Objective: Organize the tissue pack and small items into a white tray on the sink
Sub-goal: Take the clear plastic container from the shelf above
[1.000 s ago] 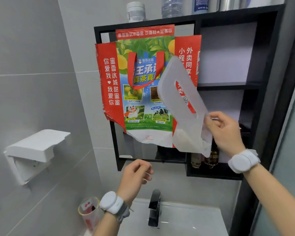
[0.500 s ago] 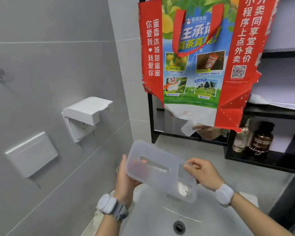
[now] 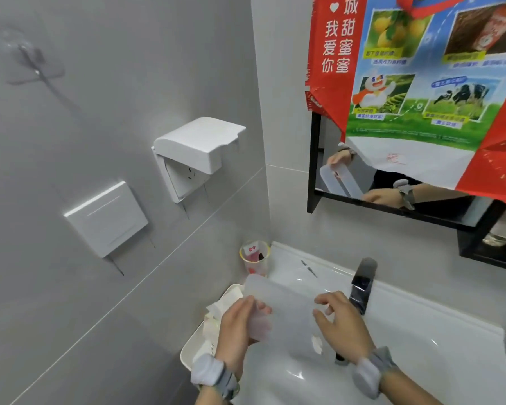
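Observation:
I hold a translucent plastic tissue box (image 3: 287, 314) with both hands over the left side of the white sink (image 3: 421, 340). My left hand (image 3: 240, 325) grips its left end and my right hand (image 3: 339, 325) grips its right end. A bit of white tissue shows inside near my right hand. Under my left hand, at the sink's left edge, sits a white tray (image 3: 189, 350) with crumpled white tissue (image 3: 219, 311) in it. Most of the tray is hidden by my arm.
A clear cup (image 3: 254, 258) with a red label stands at the sink's back left corner. A black faucet (image 3: 361, 285) rises right of the box. On the left wall are a white socket cover (image 3: 193, 153) and a switch plate (image 3: 105, 219). A red printed bag (image 3: 421, 83) hangs over the mirror.
The box came down from the shelf by the bag to just over the sink. My left hand joined my right hand on it. My view tilted downward.

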{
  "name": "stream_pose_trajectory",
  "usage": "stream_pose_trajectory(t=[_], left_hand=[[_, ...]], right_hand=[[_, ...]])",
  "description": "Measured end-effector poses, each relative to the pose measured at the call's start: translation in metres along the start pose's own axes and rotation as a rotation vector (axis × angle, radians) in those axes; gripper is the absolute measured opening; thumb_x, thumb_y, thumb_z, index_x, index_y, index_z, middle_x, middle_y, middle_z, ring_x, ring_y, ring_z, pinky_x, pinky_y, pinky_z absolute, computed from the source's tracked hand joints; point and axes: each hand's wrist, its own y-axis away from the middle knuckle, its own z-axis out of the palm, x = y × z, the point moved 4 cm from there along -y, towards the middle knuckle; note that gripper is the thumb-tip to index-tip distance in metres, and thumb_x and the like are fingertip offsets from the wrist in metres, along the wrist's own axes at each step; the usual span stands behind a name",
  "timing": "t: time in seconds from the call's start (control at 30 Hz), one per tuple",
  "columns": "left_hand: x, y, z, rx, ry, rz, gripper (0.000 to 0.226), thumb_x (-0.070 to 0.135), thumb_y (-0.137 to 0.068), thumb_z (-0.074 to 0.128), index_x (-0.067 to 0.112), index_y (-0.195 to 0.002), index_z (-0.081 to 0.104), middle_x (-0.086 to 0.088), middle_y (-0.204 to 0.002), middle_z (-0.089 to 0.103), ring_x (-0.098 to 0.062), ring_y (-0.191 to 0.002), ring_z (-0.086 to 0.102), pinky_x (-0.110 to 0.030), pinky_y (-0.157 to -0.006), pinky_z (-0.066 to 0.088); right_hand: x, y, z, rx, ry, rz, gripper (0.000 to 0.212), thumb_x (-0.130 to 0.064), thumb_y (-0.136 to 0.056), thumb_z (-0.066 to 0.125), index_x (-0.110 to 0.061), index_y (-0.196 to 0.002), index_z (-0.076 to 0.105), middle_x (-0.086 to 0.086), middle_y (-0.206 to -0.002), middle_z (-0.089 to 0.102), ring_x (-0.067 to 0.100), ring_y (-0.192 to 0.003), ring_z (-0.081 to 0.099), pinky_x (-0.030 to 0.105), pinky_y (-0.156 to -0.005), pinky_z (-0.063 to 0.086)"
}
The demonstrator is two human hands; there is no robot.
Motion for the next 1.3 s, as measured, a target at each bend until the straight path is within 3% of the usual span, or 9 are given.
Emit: stream_pose_trajectory(t=[0.1,0.3,0.4,0.53,0.7,0.97,1.13,1.2,1.3], left_hand=[[-0.012,0.002,-0.005,-0.002,-0.038,-0.003,0.025,0.024,-0.098,0.050,0.012,-0.084,0.067,-0.007,-0.089,0.072,-0.021,-0.071,0.060,-0.032,-0.064,0.047],[-0.030,0.001,-0.016,-0.054,-0.021,-0.048,0.022,0.028,-0.090,0.066,0.009,-0.099,0.071,-0.005,-0.090,0.069,-0.014,-0.079,0.065,-0.030,-0.066,0.054],[-0.034,-0.002,-0.021,-0.079,0.024,-0.052,0.029,0.033,-0.084,0.069,0.010,-0.102,0.071,-0.004,-0.091,0.069,-0.017,-0.082,0.067,-0.033,-0.070,0.055],[-0.035,-0.009,-0.027,-0.109,0.125,-0.057,0.033,0.032,-0.082,0.069,0.008,-0.103,0.071,-0.005,-0.092,0.069,-0.023,-0.085,0.068,-0.039,-0.075,0.053],[-0.035,-0.016,-0.029,-0.166,0.125,-0.043,0.031,0.030,-0.082,0.068,0.008,-0.103,0.071,-0.004,-0.093,0.070,-0.023,-0.085,0.069,-0.039,-0.074,0.054],[-0.033,-0.020,-0.032,-0.323,0.060,-0.032,0.038,0.038,-0.076,0.073,0.011,-0.103,0.071,-0.004,-0.095,0.070,-0.024,-0.088,0.069,-0.040,-0.078,0.055],[-0.029,-0.020,-0.043,-0.464,-0.039,-0.004,0.039,0.041,-0.085,0.061,0.012,-0.111,0.070,-0.003,-0.101,0.071,-0.021,-0.092,0.069,-0.036,-0.076,0.058],[-0.031,-0.026,-0.052,-0.415,-0.054,-0.035,0.034,0.038,-0.096,0.051,0.012,-0.107,0.070,-0.002,-0.094,0.072,-0.020,-0.084,0.068,-0.036,-0.073,0.056],[-0.047,-0.045,-0.088,-0.115,-0.130,-0.110,0.030,0.034,-0.095,0.055,0.010,-0.080,0.066,-0.005,-0.071,0.065,-0.018,-0.058,0.060,-0.026,-0.050,0.045]], right_hand=[[-0.023,0.009,0.030,-0.029,-0.078,-0.079,0.007,-0.027,-0.086,0.065,-0.033,-0.082,0.065,-0.015,-0.086,0.061,0.007,-0.081,0.057,0.023,-0.079,0.046],[-0.048,0.014,0.064,-0.047,-0.201,-0.020,0.012,-0.038,-0.089,0.063,-0.035,-0.080,0.071,-0.024,-0.085,0.069,0.003,-0.092,0.058,0.021,-0.085,0.044],[-0.043,0.016,0.065,0.092,-0.211,0.048,0.009,-0.035,-0.085,0.070,-0.032,-0.076,0.068,-0.019,-0.085,0.066,0.004,-0.092,0.058,0.026,-0.085,0.045],[-0.024,0.015,0.058,0.269,-0.225,0.272,0.022,-0.034,-0.079,0.075,-0.027,-0.085,0.055,-0.006,-0.097,0.053,0.018,-0.099,0.052,0.036,-0.089,0.044],[-0.024,0.009,0.056,0.232,-0.260,0.255,0.019,-0.024,-0.080,0.075,-0.026,-0.082,0.057,-0.001,-0.097,0.058,0.013,-0.096,0.056,0.031,-0.082,0.043],[-0.017,-0.004,0.053,0.232,-0.274,0.502,0.039,-0.017,-0.071,0.079,-0.017,-0.100,0.053,-0.003,-0.089,0.057,0.023,-0.086,0.059,0.032,-0.071,0.044],[-0.017,-0.007,0.060,0.235,-0.238,0.528,0.036,-0.016,-0.070,0.078,-0.021,-0.101,0.060,-0.002,-0.087,0.062,0.024,-0.084,0.062,0.033,-0.076,0.049],[-0.014,-0.008,0.057,0.250,-0.243,0.530,0.033,-0.016,-0.071,0.077,-0.021,-0.101,0.064,-0.001,-0.087,0.064,0.024,-0.083,0.062,0.034,-0.079,0.050],[-0.011,-0.006,0.057,0.267,-0.254,0.518,0.033,-0.013,-0.071,0.076,-0.018,-0.102,0.066,0.002,-0.086,0.065,0.023,-0.081,0.062,0.031,-0.075,0.046]])
